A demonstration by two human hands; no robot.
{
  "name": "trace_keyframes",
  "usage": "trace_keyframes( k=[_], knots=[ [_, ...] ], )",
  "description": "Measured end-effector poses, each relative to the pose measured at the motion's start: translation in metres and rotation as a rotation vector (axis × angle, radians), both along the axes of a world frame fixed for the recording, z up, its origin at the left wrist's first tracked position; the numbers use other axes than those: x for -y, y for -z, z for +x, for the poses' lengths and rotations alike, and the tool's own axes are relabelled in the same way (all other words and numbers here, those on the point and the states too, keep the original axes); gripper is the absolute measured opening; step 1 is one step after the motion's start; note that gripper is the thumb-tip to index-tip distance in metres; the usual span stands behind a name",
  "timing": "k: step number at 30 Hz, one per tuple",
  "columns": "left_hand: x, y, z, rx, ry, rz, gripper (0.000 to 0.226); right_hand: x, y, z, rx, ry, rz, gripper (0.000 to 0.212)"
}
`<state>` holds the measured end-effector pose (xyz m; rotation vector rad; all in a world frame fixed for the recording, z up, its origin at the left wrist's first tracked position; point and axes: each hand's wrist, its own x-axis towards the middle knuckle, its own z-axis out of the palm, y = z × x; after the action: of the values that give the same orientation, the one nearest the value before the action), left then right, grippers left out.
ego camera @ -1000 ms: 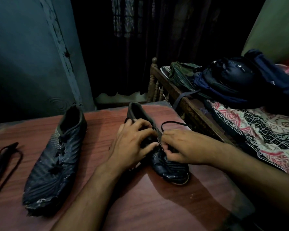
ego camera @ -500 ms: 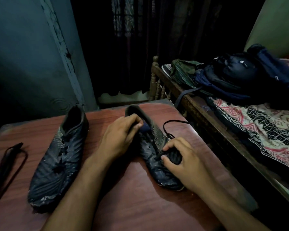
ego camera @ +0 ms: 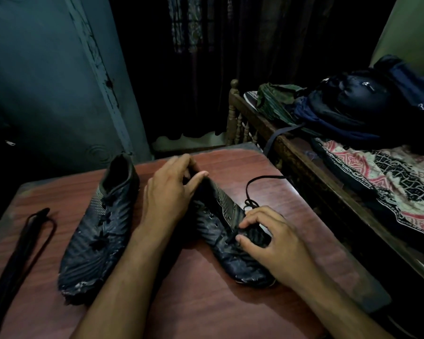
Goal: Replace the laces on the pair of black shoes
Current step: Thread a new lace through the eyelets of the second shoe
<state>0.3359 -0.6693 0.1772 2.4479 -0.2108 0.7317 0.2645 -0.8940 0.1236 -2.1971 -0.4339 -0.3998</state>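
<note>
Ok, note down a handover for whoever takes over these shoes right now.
Left hand grips the collar of the right shoe, steadying it. Right hand pinches the lace at the lower eyelets; its loose end trails across the table. Left shoe lies beside it, still laced. Another lace lies at the table's left edge. Neither shoe is finished.

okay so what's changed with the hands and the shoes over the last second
The left hand slid from the lace area back to the right shoe's heel collar and grips it. The right hand dropped from mid-shoe toward the toe, fingers now curled at the lace by the lower eyelets. Unchanged: the left shoe and the spare laces on the table.
</note>
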Motion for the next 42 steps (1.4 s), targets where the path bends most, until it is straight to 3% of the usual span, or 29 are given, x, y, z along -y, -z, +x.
trace_keyframes(
  k=[7,11,15,21,28,32,37,42],
  knots=[
    [-0.002,-0.01,-0.008,0.17,-0.025,0.213,0.024,-0.002,0.0,-0.004,-0.018,0.041,-0.026,0.021],
    [0.01,-0.008,-0.008,0.296,0.3,0.307,0.012,-0.004,0.001,-0.003,0.001,0.066,-0.052,0.021],
    [0.02,0.0,-0.007,0.084,0.526,0.465,0.024,-0.002,0.003,-0.001,0.019,0.067,-0.092,0.027],
    [0.012,0.002,-0.013,-0.057,0.499,0.542,0.036,-0.001,0.006,0.001,0.053,0.087,-0.072,0.015],
    [0.02,0.022,-0.053,-0.1,0.378,0.416,0.026,-0.003,0.008,0.001,0.063,0.125,-0.069,0.016],
    [0.032,0.026,-0.059,-0.267,0.188,0.346,0.021,-0.003,0.006,-0.001,0.062,0.112,-0.071,0.016],
    [0.047,0.041,-0.053,-0.32,0.182,-0.128,0.022,0.001,0.003,0.0,0.027,0.102,-0.025,0.017],
    [0.052,0.046,-0.059,-0.235,0.169,-0.243,0.021,0.003,0.0,-0.002,0.04,0.102,0.011,0.018]
  ],
)
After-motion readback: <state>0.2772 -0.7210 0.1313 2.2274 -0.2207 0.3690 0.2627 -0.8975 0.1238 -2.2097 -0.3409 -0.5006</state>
